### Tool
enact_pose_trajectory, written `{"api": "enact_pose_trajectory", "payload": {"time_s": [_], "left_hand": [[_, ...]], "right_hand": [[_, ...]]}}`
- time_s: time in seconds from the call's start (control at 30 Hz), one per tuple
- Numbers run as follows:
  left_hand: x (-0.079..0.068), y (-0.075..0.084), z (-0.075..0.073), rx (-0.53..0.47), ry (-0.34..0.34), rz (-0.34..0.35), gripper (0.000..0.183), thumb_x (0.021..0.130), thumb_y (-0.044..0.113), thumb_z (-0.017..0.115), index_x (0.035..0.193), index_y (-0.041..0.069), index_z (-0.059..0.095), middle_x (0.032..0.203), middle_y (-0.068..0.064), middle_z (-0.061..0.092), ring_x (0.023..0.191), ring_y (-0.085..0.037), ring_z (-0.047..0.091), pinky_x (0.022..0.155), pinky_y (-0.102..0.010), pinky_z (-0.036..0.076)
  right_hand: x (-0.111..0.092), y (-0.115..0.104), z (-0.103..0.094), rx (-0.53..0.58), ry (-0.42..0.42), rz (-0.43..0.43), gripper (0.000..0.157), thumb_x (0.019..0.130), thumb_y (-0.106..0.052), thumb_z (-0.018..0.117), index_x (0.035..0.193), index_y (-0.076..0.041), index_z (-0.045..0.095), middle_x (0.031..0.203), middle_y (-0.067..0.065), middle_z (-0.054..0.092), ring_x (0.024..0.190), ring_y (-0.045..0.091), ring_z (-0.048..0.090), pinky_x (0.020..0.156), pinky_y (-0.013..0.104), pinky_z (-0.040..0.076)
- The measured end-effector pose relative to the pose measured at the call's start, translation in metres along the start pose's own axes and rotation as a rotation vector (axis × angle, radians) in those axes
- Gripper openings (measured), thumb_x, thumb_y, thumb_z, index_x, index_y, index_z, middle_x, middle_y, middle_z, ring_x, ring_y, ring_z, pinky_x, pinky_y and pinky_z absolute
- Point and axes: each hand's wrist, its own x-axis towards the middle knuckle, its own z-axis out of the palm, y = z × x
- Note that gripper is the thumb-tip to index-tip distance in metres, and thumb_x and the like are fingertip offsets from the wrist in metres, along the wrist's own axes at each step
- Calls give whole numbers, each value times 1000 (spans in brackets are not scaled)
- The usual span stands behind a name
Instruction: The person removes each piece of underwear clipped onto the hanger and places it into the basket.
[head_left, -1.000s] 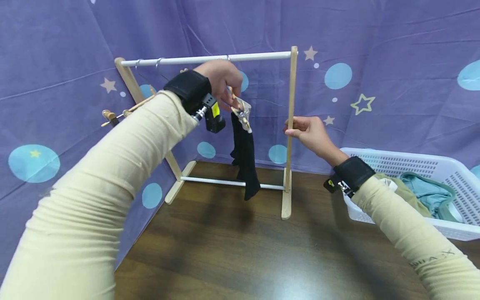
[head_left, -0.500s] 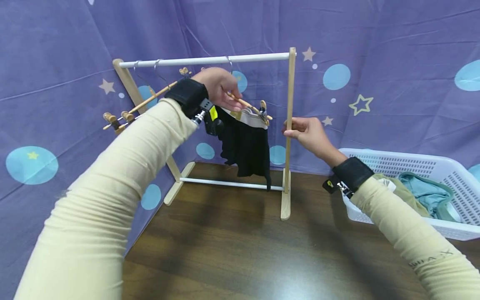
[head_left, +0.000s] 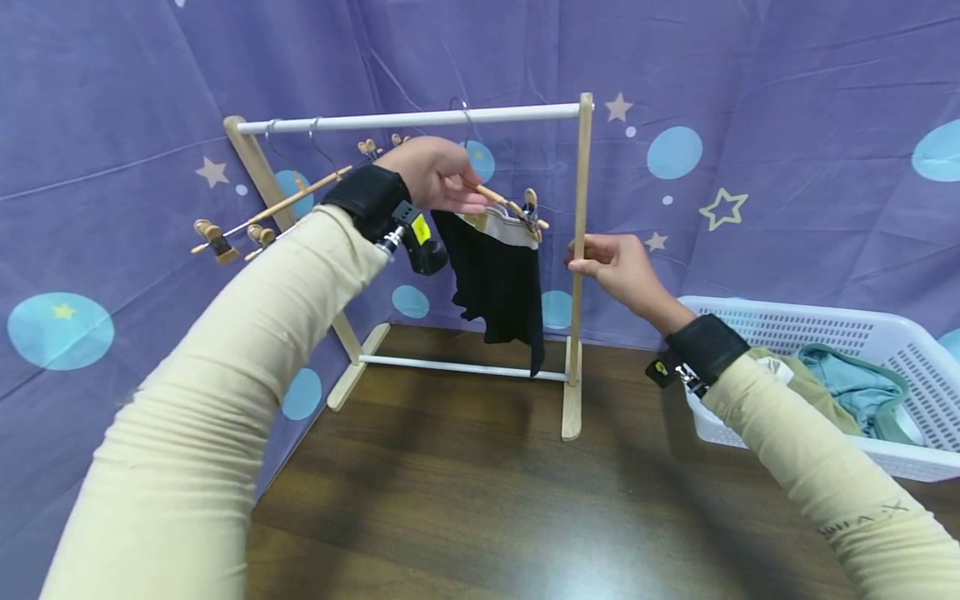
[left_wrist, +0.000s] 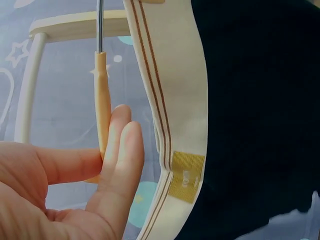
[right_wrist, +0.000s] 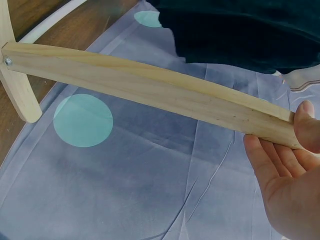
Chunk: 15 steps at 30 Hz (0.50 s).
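Observation:
My left hand (head_left: 435, 173) pinches the wooden bar of a clip hanger (head_left: 491, 195); in the left wrist view, thumb and fingers meet on that bar (left_wrist: 101, 90). From the hanger droops a black garment (head_left: 498, 292) with a cream elastic waistband (left_wrist: 175, 75), two brown stripes and a gold label. One clip (head_left: 531, 215) holds the waistband's right end; the left end is hidden behind my hand. The hanger's metal hook (head_left: 467, 125) is over the white rail (head_left: 525, 114). My right hand (head_left: 626, 268) grips the rack's right wooden post (head_left: 583, 175) between thumb and fingers.
More clip hangers (head_left: 300, 196) hang at the rail's left end, their wooden clips (head_left: 210, 233) jutting toward me. A white basket (head_left: 787, 312) at the right holds folded teal cloth (head_left: 855, 379) and olive cloth. The rack's feet (head_left: 572, 412) stand on the brown table (head_left: 450, 483).
The hanger has swung from nearly end-on to broadside, so the black garment's wide face shows and its right clip sits farther right. My right hand stays on the post.

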Motion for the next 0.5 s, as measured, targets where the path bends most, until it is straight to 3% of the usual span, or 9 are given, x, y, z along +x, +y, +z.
{"api": "enact_pose_trajectory", "payload": {"time_s": [0.1,0.17,0.33,0.5], "left_hand": [[-4,3,0,-50,3,7,15,99,0,49,112,5,56,122,-10,65,100,-20,68,93,-28,57],[-6,5,0,-72,-3,4,16,98,0,51,112,7,56,113,-12,70,98,-22,69,90,-29,59],[-12,4,0,-63,-37,-8,16,98,4,54,113,10,55,74,-19,71,79,-24,73,70,-33,66],[-19,-1,0,-82,-92,26,5,99,3,53,102,6,55,60,-22,66,68,-27,72,55,-35,65]], "right_hand": [[1,1,0,-4,-1,-5,27,90,-8,68,114,4,69,108,24,73,97,26,69,90,48,58],[1,1,-1,-8,-1,-7,27,90,-9,68,114,4,69,108,24,73,97,26,69,90,48,58],[1,0,-1,-2,-5,3,29,90,-9,68,117,4,68,110,25,72,99,27,69,91,48,57],[-1,0,-1,-8,-11,12,32,90,-9,68,120,3,67,111,25,72,100,27,68,92,48,57]]}}
